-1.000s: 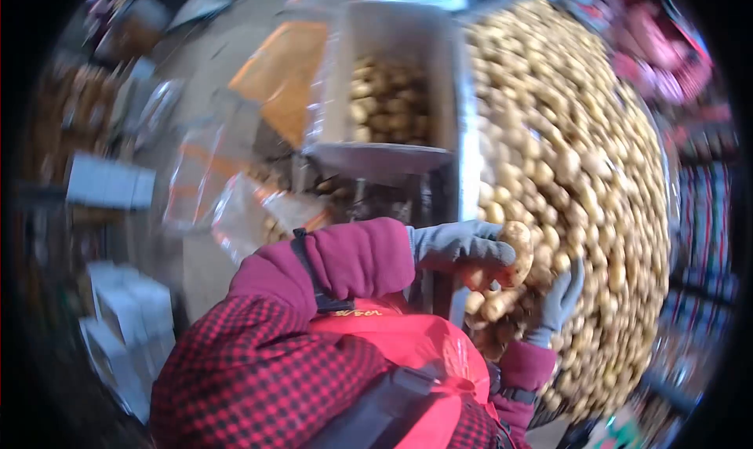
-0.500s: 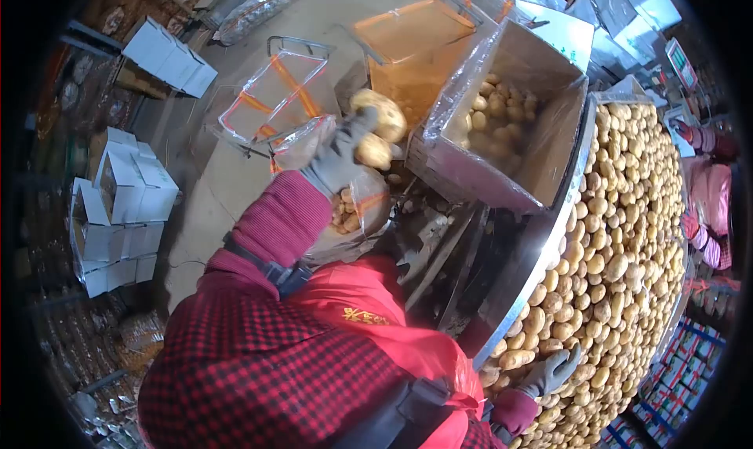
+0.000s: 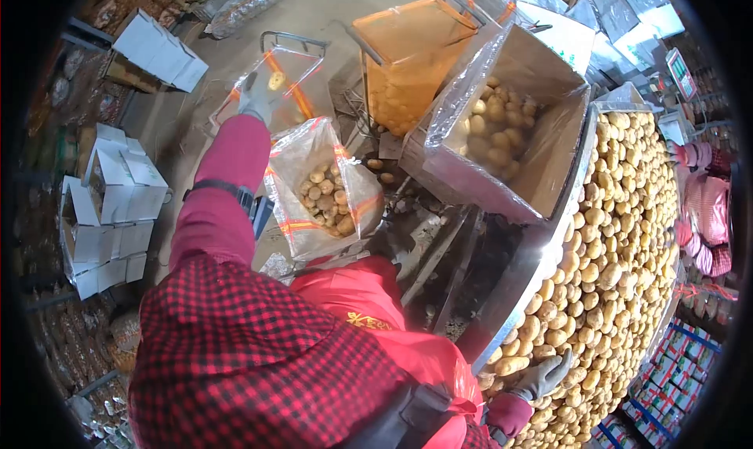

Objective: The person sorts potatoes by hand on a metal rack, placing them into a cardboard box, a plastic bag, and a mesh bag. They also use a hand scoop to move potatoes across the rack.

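Observation:
My left hand (image 3: 255, 100), in a grey glove, reaches over a wire-framed bag (image 3: 300, 72) at the upper left. Its somewhat blurred fingers look stretched out, and a potato (image 3: 276, 80) shows just to their right, seemingly apart from them. Resting on the big heap of potatoes (image 3: 612, 253), near its lower left edge, is my gloved right hand (image 3: 543, 376), with fingers apart and nothing gripped. Between my arm and the metal edge, an open clear bag (image 3: 284, 184) with orange stripes holds several potatoes (image 3: 325, 194).
A plastic-lined carton (image 3: 553, 155) of potatoes stands against the heap's metal rim (image 3: 514, 312). Behind it is an orange mesh bag (image 3: 408, 49) on a frame. White cartons (image 3: 129, 174) are stacked at left. Another person (image 3: 706, 206) is at the far right edge.
My left hand has moved up and left from beside the orange bag to the wire-framed bag; the two large potatoes no longer show at it. My right hand has barely moved.

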Available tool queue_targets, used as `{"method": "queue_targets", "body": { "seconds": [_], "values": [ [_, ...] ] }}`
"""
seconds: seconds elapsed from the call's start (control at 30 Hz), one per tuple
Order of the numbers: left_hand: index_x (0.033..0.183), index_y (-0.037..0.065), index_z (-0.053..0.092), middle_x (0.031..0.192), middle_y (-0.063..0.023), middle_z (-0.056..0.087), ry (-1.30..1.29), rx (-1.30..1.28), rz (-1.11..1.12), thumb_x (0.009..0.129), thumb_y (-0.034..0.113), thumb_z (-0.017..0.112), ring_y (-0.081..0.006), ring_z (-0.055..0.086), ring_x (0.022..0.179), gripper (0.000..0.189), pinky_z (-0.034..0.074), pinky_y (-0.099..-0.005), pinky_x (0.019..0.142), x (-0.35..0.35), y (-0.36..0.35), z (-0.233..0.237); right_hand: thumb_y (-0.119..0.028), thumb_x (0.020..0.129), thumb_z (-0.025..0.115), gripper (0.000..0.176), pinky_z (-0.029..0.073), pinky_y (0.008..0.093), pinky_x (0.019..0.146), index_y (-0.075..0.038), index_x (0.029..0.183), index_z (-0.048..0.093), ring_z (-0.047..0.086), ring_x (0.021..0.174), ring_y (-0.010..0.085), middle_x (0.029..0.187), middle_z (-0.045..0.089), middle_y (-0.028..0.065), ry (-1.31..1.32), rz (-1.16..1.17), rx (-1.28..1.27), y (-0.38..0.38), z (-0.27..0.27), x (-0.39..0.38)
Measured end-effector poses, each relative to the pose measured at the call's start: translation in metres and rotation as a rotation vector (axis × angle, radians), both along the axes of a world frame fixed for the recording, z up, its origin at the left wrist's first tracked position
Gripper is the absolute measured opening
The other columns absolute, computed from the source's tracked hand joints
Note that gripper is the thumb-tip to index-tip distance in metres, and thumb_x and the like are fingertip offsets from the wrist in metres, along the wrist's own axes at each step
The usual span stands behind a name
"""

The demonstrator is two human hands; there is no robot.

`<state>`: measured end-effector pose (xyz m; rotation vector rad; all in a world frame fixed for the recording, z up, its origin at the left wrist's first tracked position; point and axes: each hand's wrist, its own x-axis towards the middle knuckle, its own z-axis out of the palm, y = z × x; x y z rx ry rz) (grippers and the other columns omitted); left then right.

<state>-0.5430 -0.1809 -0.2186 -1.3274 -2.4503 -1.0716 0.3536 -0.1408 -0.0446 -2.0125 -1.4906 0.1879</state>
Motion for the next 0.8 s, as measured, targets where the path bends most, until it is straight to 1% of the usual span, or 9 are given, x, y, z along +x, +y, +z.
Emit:
{"method": "queue_targets", "body": {
  "seconds": [0.13, 0.17, 0.2, 0.23, 0.27, 0.37, 0.57, 0.73, 0.8],
  "values": [
    [0.126, 0.012, 0.062, 0.102, -0.0038, 0.066, -0.854, 0.166, 0.303, 0.099, 0.031, 0.066, -0.0153, 0.062, 0.097, 0.033, 0.053, -0.0324, 0.08, 0.034, 0.046, -0.027, -0.021, 0.108, 0.048, 0.04, 0.04, 0.0432, 0.116, 0.004, 0.138, 0.058, 0.051, 0.137, 0.0332, 0.144, 0.056, 0.0217, -0.115, 0.007, 0.028, -0.001, -0.018, 0.022],
    [0.123, 0.008, 0.062, 0.101, -0.0019, 0.065, -1.42, 0.446, -0.29, 0.101, 0.027, 0.064, -0.0133, 0.059, 0.086, 0.029, 0.051, -0.0328, 0.076, 0.008, 0.024, -0.041, -0.02, 0.107, 0.049, 0.039, 0.04, 0.0436, 0.115, 0.004, 0.137, 0.059, 0.052, 0.135, 0.0344, 0.142, 0.057, 0.0219, -0.149, 0.031, 0.072, -0.006, -0.022, 0.022],
    [0.124, 0.007, 0.062, 0.104, -0.0031, 0.065, -0.977, 0.577, 0.012, 0.102, 0.02, 0.063, -0.0134, 0.059, 0.087, 0.027, 0.051, -0.0321, 0.076, 0.063, 0.056, -0.03, -0.018, 0.107, 0.05, 0.037, 0.041, 0.044, 0.115, 0.004, 0.136, 0.059, 0.053, 0.134, 0.0356, 0.14, 0.059, 0.0222, -0.189, 0.051, 0.114, -0.005, -0.025, 0.022],
    [0.133, 0.006, 0.061, 0.114, -0.0049, 0.064, -0.865, 0.463, 0.043, 0.099, 0.015, 0.067, -0.0131, 0.058, 0.093, 0.036, 0.05, -0.0303, 0.079, 0.085, 0.076, -0.007, -0.014, 0.104, 0.053, 0.035, 0.042, 0.045, 0.113, 0.003, 0.133, 0.061, 0.056, 0.129, 0.0373, 0.136, 0.061, 0.0222, -0.181, 0.041, 0.173, -0.003, -0.032, 0.024],
    [0.142, 0.003, 0.056, 0.126, -0.0063, 0.064, -1.297, 0.812, -0.207, 0.098, 0.013, 0.068, -0.012, 0.057, 0.098, 0.047, 0.05, -0.0279, 0.083, 0.105, 0.101, 0.014, -0.012, 0.101, 0.056, 0.033, 0.042, 0.0456, 0.113, 0.002, 0.13, 0.064, 0.059, 0.125, 0.0369, 0.132, 0.064, 0.0218, -0.101, 0.015, 0.233, 0.0, -0.041, 0.028],
    [0.146, 0.001, 0.053, 0.137, -0.0067, 0.061, -0.871, 0.354, -0.19, 0.101, 0.013, 0.064, -0.0142, 0.059, 0.107, 0.049, 0.05, -0.0284, 0.093, 0.225, 0.198, 0.09, -0.011, 0.097, 0.059, 0.03, 0.044, 0.0447, 0.111, 0.001, 0.124, 0.068, 0.062, 0.122, 0.0356, 0.128, 0.067, 0.0203, -0.218, 0.016, 0.184, 0.007, -0.008, 0.009],
    [0.146, 0.003, 0.053, 0.138, -0.0118, 0.06, -0.525, 0.26, -0.95, 0.101, 0.015, 0.064, -0.0223, 0.058, 0.125, 0.048, 0.046, -0.0348, 0.108, 0.436, 0.284, 0.163, -0.011, 0.093, 0.065, 0.028, 0.05, 0.0435, 0.104, -0.004, 0.12, 0.071, 0.066, 0.115, 0.0346, 0.122, 0.071, 0.0174, -0.159, -0.07, 0.282, 0.01, -0.002, 0.009],
    [0.141, 0.005, 0.058, 0.144, -0.017, 0.058, -0.357, 0.058, -1.596, 0.091, 0.014, 0.076, -0.0312, 0.051, 0.139, 0.054, 0.039, -0.0419, 0.116, 0.641, 0.231, 0.226, -0.01, 0.091, 0.066, 0.029, 0.051, 0.0434, 0.103, -0.006, 0.119, 0.071, 0.066, 0.115, 0.0348, 0.121, 0.071, 0.0167, -0.025, -0.052, 0.316, 0.004, 0.012, 0.009],
    [0.141, 0.009, 0.059, 0.143, -0.0204, 0.056, -0.032, -0.017, -1.857, 0.088, 0.028, 0.076, -0.0383, 0.05, 0.136, 0.059, 0.037, -0.0482, 0.116, 0.703, 0.209, 0.248, -0.008, 0.09, 0.066, 0.03, 0.05, 0.0431, 0.104, -0.006, 0.12, 0.071, 0.065, 0.116, 0.0353, 0.121, 0.071, 0.0169, 0.032, 0.001, 0.285, -0.004, 0.015, 0.014]
  ]
}}
